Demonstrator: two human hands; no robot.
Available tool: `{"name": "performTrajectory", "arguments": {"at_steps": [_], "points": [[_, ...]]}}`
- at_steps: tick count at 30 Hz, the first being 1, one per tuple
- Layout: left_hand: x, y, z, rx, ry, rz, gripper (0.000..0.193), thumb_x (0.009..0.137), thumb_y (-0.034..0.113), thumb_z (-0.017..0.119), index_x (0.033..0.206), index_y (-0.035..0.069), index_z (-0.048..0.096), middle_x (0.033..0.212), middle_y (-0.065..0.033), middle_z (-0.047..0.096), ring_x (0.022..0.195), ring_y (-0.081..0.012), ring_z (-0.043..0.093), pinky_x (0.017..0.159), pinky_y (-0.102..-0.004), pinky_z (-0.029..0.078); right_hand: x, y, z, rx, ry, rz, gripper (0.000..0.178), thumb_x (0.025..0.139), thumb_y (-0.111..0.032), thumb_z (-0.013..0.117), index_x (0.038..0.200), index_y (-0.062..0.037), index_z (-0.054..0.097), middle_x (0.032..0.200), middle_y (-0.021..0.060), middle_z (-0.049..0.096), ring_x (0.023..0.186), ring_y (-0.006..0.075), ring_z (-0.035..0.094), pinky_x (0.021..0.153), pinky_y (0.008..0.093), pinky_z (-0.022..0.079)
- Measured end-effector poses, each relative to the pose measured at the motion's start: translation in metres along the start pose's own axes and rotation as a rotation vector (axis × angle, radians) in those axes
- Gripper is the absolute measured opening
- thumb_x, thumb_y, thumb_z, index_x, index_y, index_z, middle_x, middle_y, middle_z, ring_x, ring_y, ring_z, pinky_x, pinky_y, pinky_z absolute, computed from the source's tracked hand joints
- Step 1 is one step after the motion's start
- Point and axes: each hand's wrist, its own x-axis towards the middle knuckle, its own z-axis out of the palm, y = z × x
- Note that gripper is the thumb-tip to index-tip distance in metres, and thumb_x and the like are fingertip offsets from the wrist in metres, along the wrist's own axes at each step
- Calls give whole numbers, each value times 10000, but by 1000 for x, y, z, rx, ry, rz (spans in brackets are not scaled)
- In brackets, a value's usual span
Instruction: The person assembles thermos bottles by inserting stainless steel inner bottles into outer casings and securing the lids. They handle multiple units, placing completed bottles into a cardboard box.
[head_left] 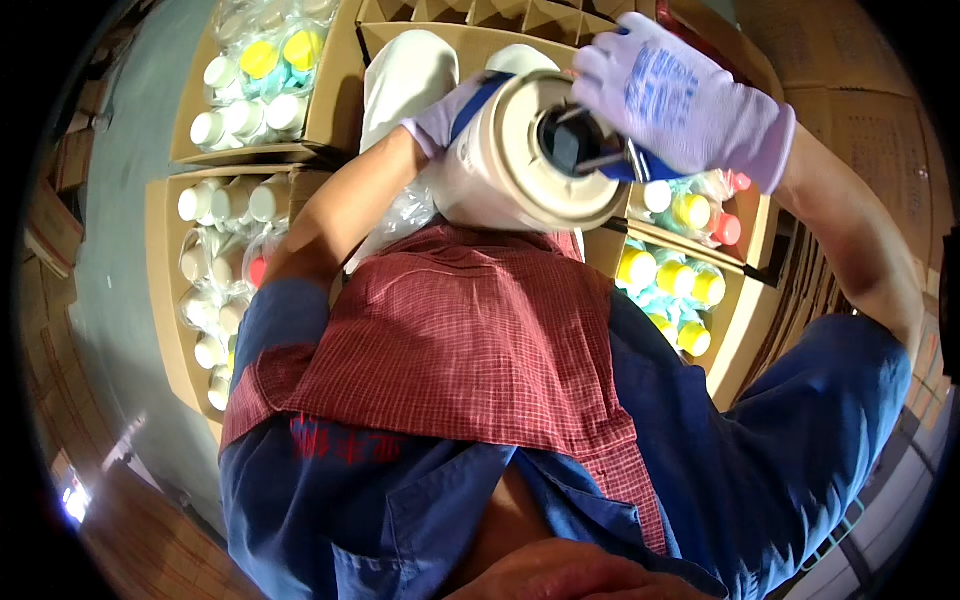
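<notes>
We have a cream cylinder tipped on its side just past the apron, its round end turned to the right, between open cartons of capped bottles on the left and right. Both hands are gloved. The left hand curls round the cylinder's far left wall, gripping it, though most of its fingers are hidden. The right hand bends over the far right edge of the round end, beside the dark hub and a thin metallic piece; we can't tell if it pinches that piece or only rests there, nor what the cylinder is for. Handling, our guess: bulky, fairly heavy, stiff-walled, hardly fragile; the smooth curved side could slip or roll, so glove grip helps. Best hold, we'd say: one palm under or around the wall, the other on the projecting rim, off the hub, which may turn. Blur hides finer detail. Crinkled clear film lies near the cylinder's left side.
</notes>
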Motion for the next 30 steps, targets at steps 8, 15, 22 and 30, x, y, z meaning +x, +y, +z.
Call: {"name": "performTrajectory", "arguments": {"at_steps": [8, 15, 22, 30], "points": [[13, -7, -3, -2, 314, -176, 375, 992, 226, 415, 1251, -12, 545, 1111, -125, 673, 952, -215, 677, 851, -310, 550, -34, -2, 36, 439, -118, 272, 322, 765, -317, 725, 930, -47, 667, 828, 148, 655, 881, 328, 650, 776, 422, 493], [8, -7, 9, 142, 244, -102, 488, 996, 296, 275, 1315, 1, 497, 1248, -131, 610, 1103, -237, 612, 1000, -314, 455, -10, -7, 33, 417, 286, 203, 573, 759, -329, 722, 1223, -77, 500, 1105, 145, 535, 1010, 330, 572, 887, 402, 455], [1, 2, 35, 636, 283, -76, 439, 1005, 238, 294, 1325, 6, 486, 1270, -109, 599, 1140, -223, 588, 1014, -320, 440, -11, -16, 45, 749, 501, 92, 502, 786, -331, 705, 1200, -106, 533, 1052, 115, 570, 949, 319, 617, 762, 403, 523], [11, -13, -4, 340, 219, 48, 305, 981, 151, 450, 1193, -5, 604, 1099, -78, 662, 943, -153, 637, 866, -275, 506, -8, -36, 56, 715, 463, 460, 272, 870, -332, 646, 945, -77, 589, 816, 91, 603, 674, 246, 618, 593, 320, 481]]}}
